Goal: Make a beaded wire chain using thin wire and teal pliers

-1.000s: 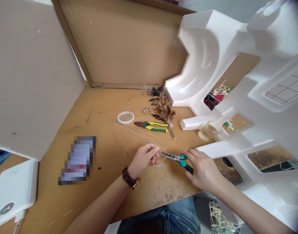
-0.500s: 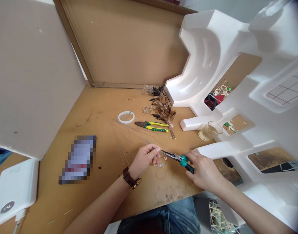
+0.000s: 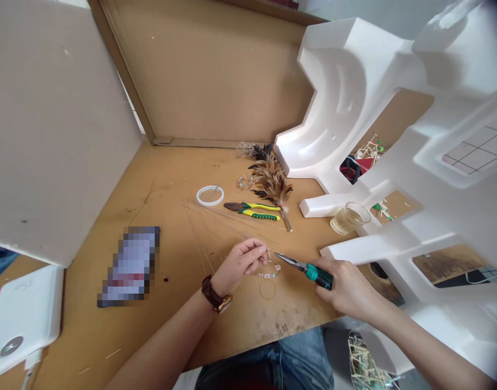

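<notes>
My left hand (image 3: pixel 248 257) pinches a thin wire strung with small clear and pale beads, a beaded wire loop (image 3: pixel 268 275) that hangs below the fingertips. My right hand (image 3: pixel 346 284) is wrapped round the green-and-black handles of needle-nose pliers (image 3: pixel 299 265). The tips of these pliers point left, a short gap away from the bent wire end at my left fingertips. A thin yellowish ring (image 3: pixel 267 289) lies on the table just under the beads. Beyond my hands lie yellow-and-green combination pliers (image 3: pixel 254 209) and several loose straight wires (image 3: pixel 203 260).
A roll of white tape (image 3: pixel 210 195) and a brown feather bundle (image 3: pixel 271 181) lie toward the back. On the right stand a glass cup (image 3: pixel 349 218) and a large white foam piece (image 3: pixel 333 108). A blurred-out phone (image 3: pixel 130 265) and a white power bank (image 3: pixel 26 314) are at left.
My right hand has drawn the needle-nose pliers slightly right, their tips coming off the wire at my left fingers. A bent wire end now shows there. My left hand stays nearly in place.
</notes>
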The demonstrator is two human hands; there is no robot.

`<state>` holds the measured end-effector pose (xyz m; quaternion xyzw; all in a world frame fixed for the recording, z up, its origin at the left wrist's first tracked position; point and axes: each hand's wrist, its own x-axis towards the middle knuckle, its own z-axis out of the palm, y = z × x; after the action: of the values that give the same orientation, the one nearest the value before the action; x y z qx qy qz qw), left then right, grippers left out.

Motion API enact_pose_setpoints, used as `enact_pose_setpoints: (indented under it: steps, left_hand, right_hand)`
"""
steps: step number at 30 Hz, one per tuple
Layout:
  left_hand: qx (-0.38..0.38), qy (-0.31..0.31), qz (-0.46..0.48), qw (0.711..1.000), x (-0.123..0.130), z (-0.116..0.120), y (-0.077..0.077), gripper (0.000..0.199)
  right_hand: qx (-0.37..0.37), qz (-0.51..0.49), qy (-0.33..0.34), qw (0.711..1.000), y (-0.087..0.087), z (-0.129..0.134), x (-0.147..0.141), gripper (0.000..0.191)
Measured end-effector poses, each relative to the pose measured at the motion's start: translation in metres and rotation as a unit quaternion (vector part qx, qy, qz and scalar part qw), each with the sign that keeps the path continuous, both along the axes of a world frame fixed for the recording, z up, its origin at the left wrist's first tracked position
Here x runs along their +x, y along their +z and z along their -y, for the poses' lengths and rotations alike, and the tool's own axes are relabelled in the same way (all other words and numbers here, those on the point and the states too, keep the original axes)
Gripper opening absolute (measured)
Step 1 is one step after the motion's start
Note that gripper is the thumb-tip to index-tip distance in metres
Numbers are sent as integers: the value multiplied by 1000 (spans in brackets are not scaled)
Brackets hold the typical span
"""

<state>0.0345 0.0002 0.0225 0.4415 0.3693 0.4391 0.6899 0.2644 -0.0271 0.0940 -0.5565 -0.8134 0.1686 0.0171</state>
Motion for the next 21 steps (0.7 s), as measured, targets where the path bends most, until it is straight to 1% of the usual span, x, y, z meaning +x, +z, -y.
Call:
enact_pose_setpoints:
  steps: [5, 8, 11, 13, 16, 19, 21]
  left_hand:
    - [2, -38, -5, 999, -1, 1, 0, 20]
    - [2, -43, -34, 998, 0, 0, -1, 23]
    - [28, -44, -74, 996, 0, -1, -2, 24]
    - [37, -45, -93, 994, 0, -1, -2, 23]
    - [31, -37, -105, 993, 2, -1, 1, 22]
    - [29, -30, -103, 994, 3, -1, 0, 20]
    - [30, -30, -102, 994, 4, -1, -2, 19]
  right_hand:
    - [-10, -12, -7, 1000, -2, 0, 3, 34]
    - [-10, -14, -14, 1000, -4, 1, 5, 35]
    - [3, -4, -17, 1000, -6, 3, 7, 35]
    - [19, 6, -15, 1000, -7, 4, 7, 34]
    - [48, 21, -3, 999, -8, 5, 4, 33]
    - [81, 29, 31, 996, -9, 5, 2, 34]
    - [119, 37, 51, 991, -11, 5, 2, 35]
